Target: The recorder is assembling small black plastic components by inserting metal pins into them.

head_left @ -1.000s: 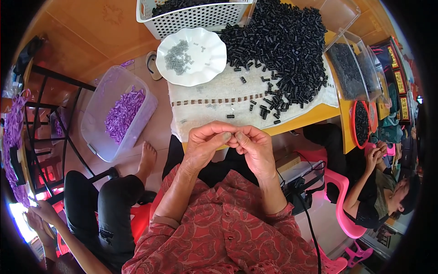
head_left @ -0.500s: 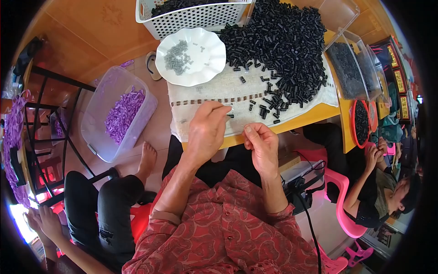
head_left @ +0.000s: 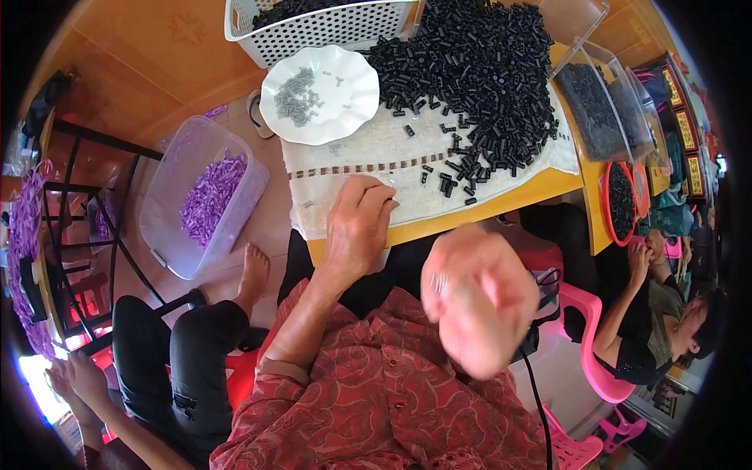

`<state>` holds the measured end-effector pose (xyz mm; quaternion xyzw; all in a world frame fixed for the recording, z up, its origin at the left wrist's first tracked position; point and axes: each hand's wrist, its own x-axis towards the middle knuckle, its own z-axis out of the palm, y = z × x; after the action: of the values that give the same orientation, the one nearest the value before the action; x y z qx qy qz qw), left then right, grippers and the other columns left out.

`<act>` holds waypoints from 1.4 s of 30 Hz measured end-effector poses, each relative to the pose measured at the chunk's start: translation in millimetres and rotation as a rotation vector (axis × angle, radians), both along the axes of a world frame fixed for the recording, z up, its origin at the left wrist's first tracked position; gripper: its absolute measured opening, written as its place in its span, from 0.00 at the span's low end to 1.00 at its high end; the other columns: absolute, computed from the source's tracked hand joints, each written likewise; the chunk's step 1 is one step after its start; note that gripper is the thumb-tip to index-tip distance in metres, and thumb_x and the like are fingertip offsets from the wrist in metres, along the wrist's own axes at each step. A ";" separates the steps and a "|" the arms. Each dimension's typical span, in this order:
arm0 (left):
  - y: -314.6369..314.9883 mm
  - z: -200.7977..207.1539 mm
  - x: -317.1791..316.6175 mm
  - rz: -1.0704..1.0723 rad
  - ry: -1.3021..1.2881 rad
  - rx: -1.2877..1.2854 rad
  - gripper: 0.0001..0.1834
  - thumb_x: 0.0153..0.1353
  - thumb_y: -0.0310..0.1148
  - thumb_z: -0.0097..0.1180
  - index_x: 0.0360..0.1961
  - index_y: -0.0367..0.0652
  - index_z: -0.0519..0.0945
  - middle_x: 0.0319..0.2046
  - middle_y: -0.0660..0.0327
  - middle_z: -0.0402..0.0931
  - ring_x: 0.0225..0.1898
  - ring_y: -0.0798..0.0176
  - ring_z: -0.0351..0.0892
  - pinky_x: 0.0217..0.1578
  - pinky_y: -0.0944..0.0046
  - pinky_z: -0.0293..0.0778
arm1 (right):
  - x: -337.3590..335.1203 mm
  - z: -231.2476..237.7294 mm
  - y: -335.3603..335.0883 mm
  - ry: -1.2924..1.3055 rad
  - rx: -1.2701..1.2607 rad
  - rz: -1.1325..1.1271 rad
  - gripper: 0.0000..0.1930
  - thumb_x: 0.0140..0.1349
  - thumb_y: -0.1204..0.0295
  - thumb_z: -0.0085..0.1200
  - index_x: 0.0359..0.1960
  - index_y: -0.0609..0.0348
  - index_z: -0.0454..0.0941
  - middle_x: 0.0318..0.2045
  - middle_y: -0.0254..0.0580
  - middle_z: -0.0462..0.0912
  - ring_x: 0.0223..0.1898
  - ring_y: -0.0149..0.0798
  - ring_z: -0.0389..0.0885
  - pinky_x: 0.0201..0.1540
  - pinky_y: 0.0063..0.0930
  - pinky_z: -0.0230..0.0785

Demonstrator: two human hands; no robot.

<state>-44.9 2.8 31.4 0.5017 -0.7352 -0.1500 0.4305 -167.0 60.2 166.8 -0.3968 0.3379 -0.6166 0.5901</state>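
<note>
My right hand [head_left: 479, 301] is raised close to the camera in front of my shirt, blurred, its fingers closed. A small clear piece [head_left: 440, 282] shows at its fingertips. My left hand [head_left: 359, 223] is at the table's front edge over the white cloth [head_left: 321, 207], fingers curled together; what they hold, if anything, is hidden. Beyond it stands a white scalloped plate [head_left: 356, 86] with a heap of small clear pieces [head_left: 296, 98]. A large pile of short black cylindrical parts [head_left: 489, 78] covers the cloth's right side, with several loose ones nearest my hands.
A white perforated basket [head_left: 321, 43] of black parts stands at the back. On the right are a clear box [head_left: 595, 110] and a red round tray [head_left: 619, 204]. A clear tub [head_left: 168, 188] of purple strips is on the left floor. People sit on both sides.
My right hand has left the table edge and risen toward the camera, to the right. My left hand has stayed nearly in place. The view has shifted slightly.
</note>
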 end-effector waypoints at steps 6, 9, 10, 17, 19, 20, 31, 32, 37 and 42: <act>18.2 2.5 11.3 -0.150 0.942 0.578 0.07 0.62 0.20 0.53 0.41 0.32 0.75 0.37 0.57 0.78 0.33 0.69 0.79 0.36 0.70 0.79 | 36.1 54.0 5.2 -0.121 -0.234 0.227 0.08 0.52 0.78 0.61 0.29 0.67 0.73 0.26 0.46 0.75 0.21 0.28 0.72 0.21 0.20 0.62; 18.6 7.1 12.3 -0.156 1.065 0.603 0.08 0.62 0.20 0.52 0.43 0.32 0.75 0.38 0.55 0.78 0.34 0.66 0.81 0.36 0.69 0.80 | 50.7 103.6 21.4 -0.224 0.492 0.085 0.08 0.48 0.77 0.63 0.28 0.66 0.77 0.26 0.42 0.77 0.25 0.26 0.71 0.26 0.16 0.59; 17.9 5.0 14.1 -0.151 1.065 0.603 0.08 0.62 0.20 0.52 0.43 0.32 0.75 0.38 0.55 0.78 0.34 0.66 0.81 0.36 0.69 0.80 | 53.5 119.5 15.3 -0.123 0.596 0.052 0.08 0.46 0.80 0.62 0.28 0.66 0.76 0.25 0.40 0.76 0.23 0.26 0.70 0.27 0.15 0.58; 17.3 1.8 20.7 -0.153 1.235 0.611 0.11 0.62 0.19 0.52 0.46 0.32 0.74 0.40 0.51 0.78 0.36 0.61 0.81 0.36 0.63 0.82 | 40.9 97.4 -3.8 0.330 -0.135 0.313 0.06 0.47 0.81 0.61 0.27 0.66 0.76 0.24 0.40 0.76 0.21 0.26 0.70 0.21 0.17 0.58; 19.3 7.3 23.0 -0.125 1.235 0.607 0.14 0.61 0.18 0.52 0.49 0.32 0.74 0.40 0.49 0.78 0.36 0.61 0.81 0.35 0.62 0.82 | 42.5 91.8 -4.6 0.292 -0.169 0.253 0.06 0.49 0.81 0.59 0.28 0.67 0.75 0.24 0.40 0.76 0.21 0.26 0.70 0.21 0.18 0.59; 21.0 10.8 24.0 -0.114 1.250 0.615 0.16 0.60 0.18 0.53 0.50 0.33 0.73 0.40 0.50 0.77 0.36 0.61 0.81 0.34 0.62 0.82 | 43.4 87.9 -5.4 0.272 -0.188 0.225 0.06 0.50 0.80 0.59 0.29 0.67 0.75 0.24 0.40 0.76 0.21 0.26 0.70 0.21 0.18 0.59; 29.0 17.0 30.1 -0.196 1.184 0.398 0.14 0.59 0.17 0.55 0.47 0.35 0.77 0.41 0.56 0.79 0.40 0.64 0.82 0.42 0.68 0.78 | 18.2 -9.3 -19.3 0.321 -0.064 -0.057 0.03 0.63 0.79 0.53 0.35 0.66 0.74 0.28 0.30 0.73 0.28 0.19 0.65 0.33 0.14 0.59; 29.1 14.4 31.2 -0.205 1.185 0.402 0.14 0.58 0.17 0.55 0.47 0.35 0.77 0.41 0.56 0.79 0.41 0.63 0.82 0.42 0.67 0.79 | 16.4 -21.7 -18.4 0.325 0.009 -0.054 0.03 0.63 0.78 0.54 0.35 0.65 0.74 0.27 0.29 0.73 0.27 0.19 0.64 0.31 0.13 0.58; 28.2 10.5 33.7 -0.257 1.313 0.480 0.14 0.58 0.18 0.57 0.46 0.36 0.77 0.41 0.55 0.79 0.40 0.62 0.82 0.42 0.65 0.80 | 15.4 -56.7 -18.7 0.346 0.099 -0.068 0.05 0.62 0.75 0.57 0.34 0.64 0.76 0.25 0.28 0.75 0.25 0.19 0.66 0.28 0.13 0.59; 25.4 1.8 33.4 -0.485 1.749 0.621 0.12 0.59 0.22 0.57 0.46 0.38 0.77 0.42 0.54 0.78 0.38 0.60 0.82 0.39 0.64 0.80 | 17.4 -69.2 -17.8 0.311 0.051 -0.052 0.05 0.61 0.76 0.57 0.34 0.64 0.76 0.27 0.30 0.75 0.26 0.19 0.67 0.28 0.14 0.61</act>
<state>-11.5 28.2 33.2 0.1380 -0.1650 -0.7445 0.6320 -149.6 42.4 97.6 -0.4635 0.4510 -0.5538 0.5244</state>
